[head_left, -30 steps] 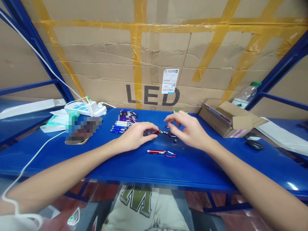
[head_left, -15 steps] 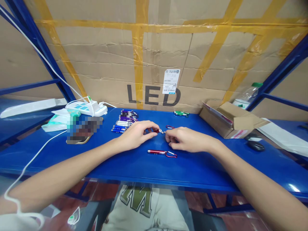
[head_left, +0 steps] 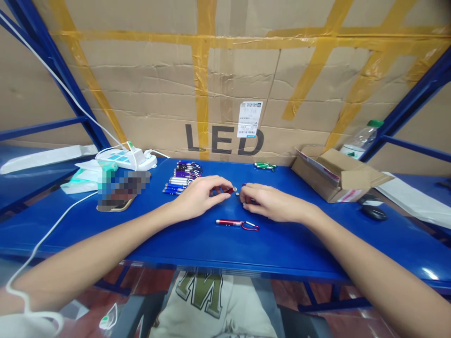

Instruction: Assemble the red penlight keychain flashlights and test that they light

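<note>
My left hand (head_left: 202, 196) is closed around a red penlight tube (head_left: 230, 190), most of it hidden by the fingers; its silvery end faces right. On the table just right of that end lies a small round button cell (head_left: 237, 194). My right hand (head_left: 264, 201) is beside it, fingers curled and pinched, with a small silvery button cell (head_left: 244, 203) at the fingertips. Nearer me, a complete red penlight (head_left: 229, 222) with a red carabiner clip (head_left: 250, 226) lies flat on the blue table (head_left: 197, 246).
Several blue, purple, silver and black penlights (head_left: 179, 180) lie in a row left of centre. Green penlights (head_left: 265, 166) lie at the back. An open cardboard box (head_left: 338, 176) and a black mouse (head_left: 374, 212) are at right. A power strip (head_left: 141, 160) and phone (head_left: 123, 192) are at left.
My right hand has shifted slightly left, its fingers now covering the red clip behind it, and one of the small cells has moved to its fingertips. My left hand stays still.
</note>
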### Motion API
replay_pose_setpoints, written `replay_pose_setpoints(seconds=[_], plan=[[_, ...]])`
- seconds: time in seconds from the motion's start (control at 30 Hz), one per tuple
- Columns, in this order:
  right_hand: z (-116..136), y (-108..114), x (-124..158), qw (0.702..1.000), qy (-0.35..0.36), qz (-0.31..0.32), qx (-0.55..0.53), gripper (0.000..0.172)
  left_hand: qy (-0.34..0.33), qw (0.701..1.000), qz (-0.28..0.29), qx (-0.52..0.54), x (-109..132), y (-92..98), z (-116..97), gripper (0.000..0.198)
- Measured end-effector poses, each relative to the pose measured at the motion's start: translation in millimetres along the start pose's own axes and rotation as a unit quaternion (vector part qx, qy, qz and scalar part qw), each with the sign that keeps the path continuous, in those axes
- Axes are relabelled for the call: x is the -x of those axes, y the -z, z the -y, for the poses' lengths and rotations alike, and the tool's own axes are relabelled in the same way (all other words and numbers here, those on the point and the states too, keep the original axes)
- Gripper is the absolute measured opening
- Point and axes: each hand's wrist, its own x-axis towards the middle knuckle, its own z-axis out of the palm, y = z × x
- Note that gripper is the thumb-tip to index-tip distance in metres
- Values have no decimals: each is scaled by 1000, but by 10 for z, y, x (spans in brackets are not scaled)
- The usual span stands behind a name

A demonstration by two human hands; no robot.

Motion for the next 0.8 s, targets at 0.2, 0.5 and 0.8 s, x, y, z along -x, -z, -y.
replay_pose_setpoints(seconds=[0.2,0.5,0.8], plan=[[42,0,-33,993,-28,-118,-8,9,-11,1000,-5,-11,-2,1,-3,18],[82,21,-55,976,34,-210,-40,13,-14,1000,-9,-8,5,-5,16,19],[92,20,-61,973,34,-218,-68,11,-15,1000,-14,-6,5,-7,25,19]])
